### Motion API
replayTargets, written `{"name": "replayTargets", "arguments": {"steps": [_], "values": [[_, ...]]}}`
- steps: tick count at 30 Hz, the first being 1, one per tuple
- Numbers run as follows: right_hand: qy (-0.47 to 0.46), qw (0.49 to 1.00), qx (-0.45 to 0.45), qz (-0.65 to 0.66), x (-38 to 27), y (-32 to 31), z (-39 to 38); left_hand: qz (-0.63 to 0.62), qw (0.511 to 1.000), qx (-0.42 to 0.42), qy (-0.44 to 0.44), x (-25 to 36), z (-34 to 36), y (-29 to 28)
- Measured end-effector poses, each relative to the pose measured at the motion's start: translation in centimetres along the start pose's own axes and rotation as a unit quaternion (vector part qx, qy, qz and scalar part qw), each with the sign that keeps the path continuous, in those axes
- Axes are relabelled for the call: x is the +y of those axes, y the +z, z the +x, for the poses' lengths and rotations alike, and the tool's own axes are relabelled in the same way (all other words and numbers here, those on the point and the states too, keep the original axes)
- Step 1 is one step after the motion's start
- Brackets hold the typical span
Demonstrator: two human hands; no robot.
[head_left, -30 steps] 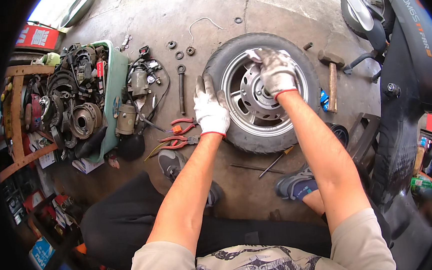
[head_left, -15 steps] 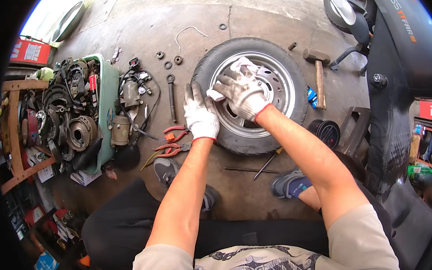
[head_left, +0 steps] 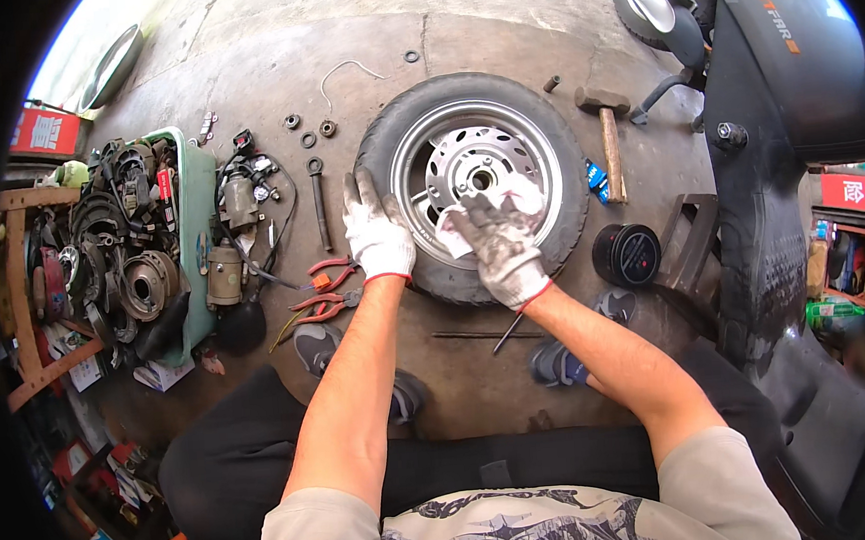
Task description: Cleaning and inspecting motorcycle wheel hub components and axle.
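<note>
A wheel with a black tire [head_left: 403, 111] and a silver rim [head_left: 546, 157] lies flat on the floor in front of me. My left hand [head_left: 378, 232], in a white glove with darkened fingertips, rests on the tire's left side with fingers stretched out; nothing shows in it. My right hand [head_left: 505, 253], in a dirtier white glove, presses a whitish cloth [head_left: 521, 194] onto the near part of the rim. The cloth sticks out on both sides of the fingers. Above that hand the hub [head_left: 482, 179] with its central hole is visible.
Left of the wheel lie red-handled pliers [head_left: 320, 303], a long bolt [head_left: 319, 203] and a green bin [head_left: 197, 236] of metal parts. On the right are a hammer [head_left: 612, 152], a round black tin [head_left: 627, 254] and a dark scooter [head_left: 789, 64]. A screwdriver [head_left: 507, 333] lies near my feet.
My right hand and the cloth have moved from the rim's upper left to its near side, uncovering the hub. My left hand stays at the tire's left side. The whole view has shifted slightly.
</note>
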State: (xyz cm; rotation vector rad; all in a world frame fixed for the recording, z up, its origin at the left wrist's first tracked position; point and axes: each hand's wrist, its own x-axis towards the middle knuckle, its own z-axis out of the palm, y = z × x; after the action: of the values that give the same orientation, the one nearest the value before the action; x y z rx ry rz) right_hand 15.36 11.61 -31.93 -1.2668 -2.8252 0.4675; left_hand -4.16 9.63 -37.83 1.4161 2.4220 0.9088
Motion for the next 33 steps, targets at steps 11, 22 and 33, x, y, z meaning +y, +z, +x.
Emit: {"name": "replayTargets", "arguments": {"steps": [11, 22, 33], "values": [[-0.109, 0.993, 0.036, 0.013, -0.8, 1.6, 2.8, 0.017, 1.000, -0.016, -0.014, -1.0, 0.1, 0.1], [-0.027, 0.999, 0.022, -0.019, 1.7, -0.8, -0.6, 0.014, 1.000, -0.024, -0.009, -0.2, 0.2, -0.3], [-0.100, 0.994, 0.048, 0.014, 4.9, -1.0, -2.7, 0.001, 0.999, -0.030, -0.021, 0.1, -0.1, -0.3]]}}
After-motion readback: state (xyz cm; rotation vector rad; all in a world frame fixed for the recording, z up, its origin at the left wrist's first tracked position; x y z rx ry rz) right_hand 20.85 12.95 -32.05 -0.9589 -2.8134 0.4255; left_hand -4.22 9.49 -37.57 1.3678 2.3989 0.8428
